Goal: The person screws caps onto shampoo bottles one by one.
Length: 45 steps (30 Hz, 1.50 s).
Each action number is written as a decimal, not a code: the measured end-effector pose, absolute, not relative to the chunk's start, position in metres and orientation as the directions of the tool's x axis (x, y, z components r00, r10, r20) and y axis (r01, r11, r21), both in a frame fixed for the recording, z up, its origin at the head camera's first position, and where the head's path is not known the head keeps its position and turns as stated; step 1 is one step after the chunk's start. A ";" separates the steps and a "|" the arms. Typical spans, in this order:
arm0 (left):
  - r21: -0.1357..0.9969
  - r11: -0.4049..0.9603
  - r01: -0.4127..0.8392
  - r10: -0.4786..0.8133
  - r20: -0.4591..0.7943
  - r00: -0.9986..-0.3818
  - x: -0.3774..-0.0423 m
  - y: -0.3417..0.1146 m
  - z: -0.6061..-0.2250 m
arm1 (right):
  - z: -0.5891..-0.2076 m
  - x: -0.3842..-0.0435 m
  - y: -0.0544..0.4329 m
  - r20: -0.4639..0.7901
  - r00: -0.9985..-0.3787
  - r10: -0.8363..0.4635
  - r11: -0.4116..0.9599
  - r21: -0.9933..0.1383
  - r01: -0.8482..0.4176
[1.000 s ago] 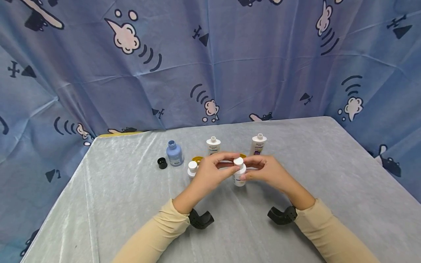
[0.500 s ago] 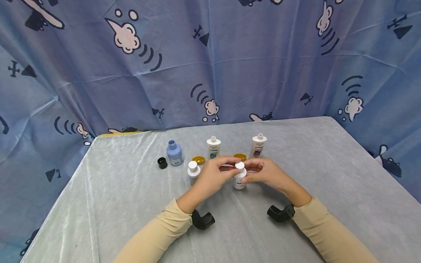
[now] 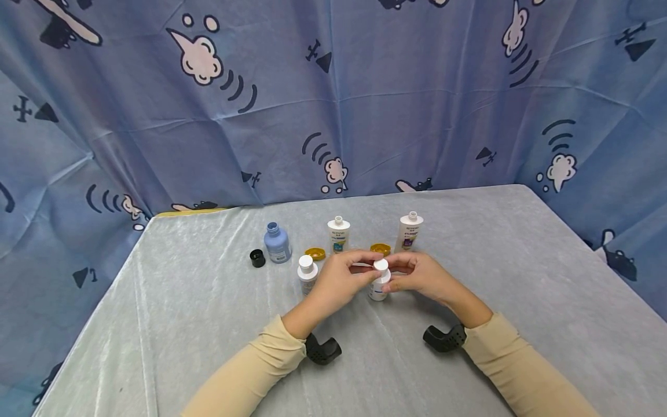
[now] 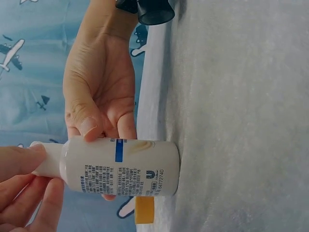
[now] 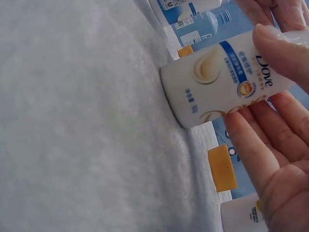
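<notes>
A small white Dove bottle (image 3: 377, 291) stands upright on the grey cloth, between both hands. Its label print shows in the right wrist view on the bottle (image 5: 212, 82). My left hand (image 3: 341, 275) pinches the white cap (image 4: 46, 162) at the top with thumb and fingers. Around the body, my right hand (image 3: 422, 275) holds on with its thumb on one side and fingers on the other. Beside the left hand is a second white capped bottle (image 3: 307, 275), partly hidden by that hand.
Behind the hands stand two uncapped white bottles, one at centre (image 3: 339, 234) and one at right (image 3: 409, 231). Gold caps lie before them, left (image 3: 315, 253) and right (image 3: 381, 249). A blue uncapped bottle (image 3: 277, 245) and black cap (image 3: 257, 258) are further left.
Both hands and the Dove bottle have come slightly down and nearer to me, mostly in the first half second. The left hand stays on the cap, the right on the body.
</notes>
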<state>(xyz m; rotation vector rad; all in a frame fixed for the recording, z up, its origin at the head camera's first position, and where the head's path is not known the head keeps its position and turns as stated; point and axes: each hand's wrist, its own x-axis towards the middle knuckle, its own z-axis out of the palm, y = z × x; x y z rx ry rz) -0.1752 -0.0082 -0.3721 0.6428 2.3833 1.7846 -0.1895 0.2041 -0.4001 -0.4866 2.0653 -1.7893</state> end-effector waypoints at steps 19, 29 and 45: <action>0.936 0.244 0.253 0.359 0.156 -0.920 -0.171 -0.019 -0.351 | -0.386 -0.187 0.207 -0.040 -0.915 -0.401 0.250 -0.966 -0.067; 0.964 0.182 0.195 0.211 0.155 -0.965 -0.179 -0.052 -0.320 | -0.358 -0.182 0.204 -0.012 -0.942 -0.335 0.227 -0.971 -0.069; 0.939 0.312 0.143 0.049 0.134 -0.990 -0.197 -0.124 -0.324 | -0.299 -0.180 0.125 0.115 -0.977 -0.181 0.104 -0.985 -0.135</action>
